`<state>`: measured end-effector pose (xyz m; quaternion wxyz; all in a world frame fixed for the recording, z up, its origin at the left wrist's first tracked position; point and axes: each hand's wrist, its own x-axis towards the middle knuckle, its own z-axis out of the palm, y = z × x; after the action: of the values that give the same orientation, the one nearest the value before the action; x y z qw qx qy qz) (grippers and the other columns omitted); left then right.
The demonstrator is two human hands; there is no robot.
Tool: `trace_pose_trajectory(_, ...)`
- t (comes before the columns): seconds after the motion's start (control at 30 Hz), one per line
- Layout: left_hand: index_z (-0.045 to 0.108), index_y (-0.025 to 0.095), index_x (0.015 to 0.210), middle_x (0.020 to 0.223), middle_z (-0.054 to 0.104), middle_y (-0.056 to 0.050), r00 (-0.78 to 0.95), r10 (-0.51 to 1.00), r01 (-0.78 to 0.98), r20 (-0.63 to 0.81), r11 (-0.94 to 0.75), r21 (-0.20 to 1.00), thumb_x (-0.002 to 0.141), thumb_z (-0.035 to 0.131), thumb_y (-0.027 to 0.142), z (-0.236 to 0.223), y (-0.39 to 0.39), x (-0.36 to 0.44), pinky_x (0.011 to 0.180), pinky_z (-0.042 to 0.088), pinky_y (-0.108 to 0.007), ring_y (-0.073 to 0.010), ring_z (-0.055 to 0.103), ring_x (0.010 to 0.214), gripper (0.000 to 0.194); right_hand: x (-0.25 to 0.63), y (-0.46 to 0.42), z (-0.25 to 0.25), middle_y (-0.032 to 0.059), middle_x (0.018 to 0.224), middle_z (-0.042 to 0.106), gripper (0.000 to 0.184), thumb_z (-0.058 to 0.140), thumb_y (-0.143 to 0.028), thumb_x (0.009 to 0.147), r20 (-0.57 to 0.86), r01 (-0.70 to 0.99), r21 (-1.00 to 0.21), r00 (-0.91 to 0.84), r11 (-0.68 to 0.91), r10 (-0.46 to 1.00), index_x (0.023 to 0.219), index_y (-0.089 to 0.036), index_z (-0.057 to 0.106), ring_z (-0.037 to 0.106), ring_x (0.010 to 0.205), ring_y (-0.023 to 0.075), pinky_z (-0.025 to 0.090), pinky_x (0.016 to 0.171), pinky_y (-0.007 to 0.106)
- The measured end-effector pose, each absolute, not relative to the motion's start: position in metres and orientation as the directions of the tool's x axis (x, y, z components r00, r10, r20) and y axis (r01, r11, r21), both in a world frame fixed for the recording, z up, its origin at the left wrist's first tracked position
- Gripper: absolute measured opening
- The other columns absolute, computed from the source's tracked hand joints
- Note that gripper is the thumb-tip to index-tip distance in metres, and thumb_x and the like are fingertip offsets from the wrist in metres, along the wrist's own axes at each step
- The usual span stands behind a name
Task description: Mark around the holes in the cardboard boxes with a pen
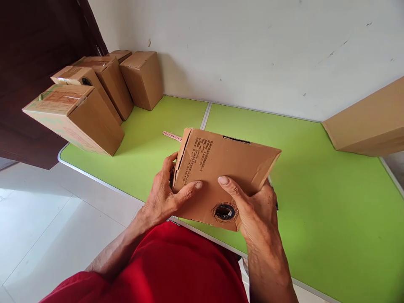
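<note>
both my hands grip the carton, held in front of my red shirt (186, 269) at the table's near edge. my left hand (162, 198) clasps one end and my right hand (255, 206) the other, thumbs flat on the broad face. i can't see most of my fingers underneath, nor whether the carton (214, 168) touches the table below.

to hold it well, i'd share the load between my palms and press lightly with the thumbs; thin board like this would probably dent if squeezed. i'd keep my thumbs off the round hole (224, 211), where the board is likely weaker, and turn both wrists together so the carton doesn't twist.

it's plain brown and tilted, its corners a bit worn. the hole sits near the edge closest to me, ringed by scribbled dark lines, with something dark and shiny inside that i can't make out. printed text (202, 153) runs near the left end, and a narrow dark slot (236, 139) cuts the far edge.

beyond it, a pink perforated strip (172, 135) lies on the green table (315, 202). farther off, brown boxes (99, 122) cluster to the left, and a larger box (372, 118) stands to the right by the wall (252, 54).
</note>
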<state>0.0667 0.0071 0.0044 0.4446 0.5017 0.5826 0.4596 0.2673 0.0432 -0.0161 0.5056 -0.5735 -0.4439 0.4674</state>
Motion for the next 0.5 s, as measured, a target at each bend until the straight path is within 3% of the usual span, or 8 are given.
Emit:
trace_pose_trajectory(0.1,0.054,0.021,0.153,0.130,0.078,-0.009,-0.095,0.995,0.245,0.039,-0.014,0.969,0.093,0.088,0.054,0.0023,0.0045,0.0721,0.093,0.058,-0.038,-0.0250,0.070,0.107,0.076,0.2657,0.0436,-0.0230,0.0183,0.136,0.084,0.090,0.103,-0.075,0.066,-0.106,-0.014,-0.994,0.262,-0.106,0.959,0.135,-0.023,0.079,0.078,0.126,0.0469,0.064,0.111,0.068)
trace_pose_trajectory(0.2,0.052,0.020,0.156,0.132,0.077,-0.009,-0.070,0.994,0.261,0.083,-0.062,0.963,0.094,0.088,0.053,0.0005,0.0023,0.0751,0.094,0.057,-0.037,-0.0251,0.070,0.110,0.079,0.2662,0.0451,-0.0259,0.0175,0.138,0.082,0.078,0.094,-0.076,0.077,-0.108,-0.169,-0.984,0.318,-0.056,0.942,0.131,-0.022,0.079,0.077,0.131,0.0457,0.063,0.113,0.067)
trace_pose_trajectory(0.3,0.052,0.023,0.156,0.131,0.077,-0.008,-0.042,0.998,0.209,0.037,-0.028,0.978,0.095,0.089,0.057,0.0002,-0.0003,0.0757,0.092,0.057,-0.037,-0.0264,0.070,0.110,0.080,0.2666,0.0467,-0.0233,0.0153,0.141,0.081,0.065,0.088,-0.070,0.086,-0.046,-0.265,-0.964,0.307,0.039,0.951,0.130,-0.022,0.080,0.075,0.135,0.0415,0.064,0.115,0.061)
trace_pose_trajectory(0.5,0.065,0.026,0.134,0.129,0.078,-0.008,-0.051,0.991,0.068,-0.128,0.131,0.989,0.100,0.078,0.074,0.0018,0.0009,0.0690,0.092,0.057,-0.040,-0.0316,0.072,0.114,0.061,0.2686,0.0437,-0.0206,0.0124,0.135,0.082,0.049,0.081,-0.067,0.095,-0.011,-0.217,-0.975,0.246,0.045,0.969,0.124,-0.027,0.079,0.075,0.135,0.0399,0.063,0.115,0.060)
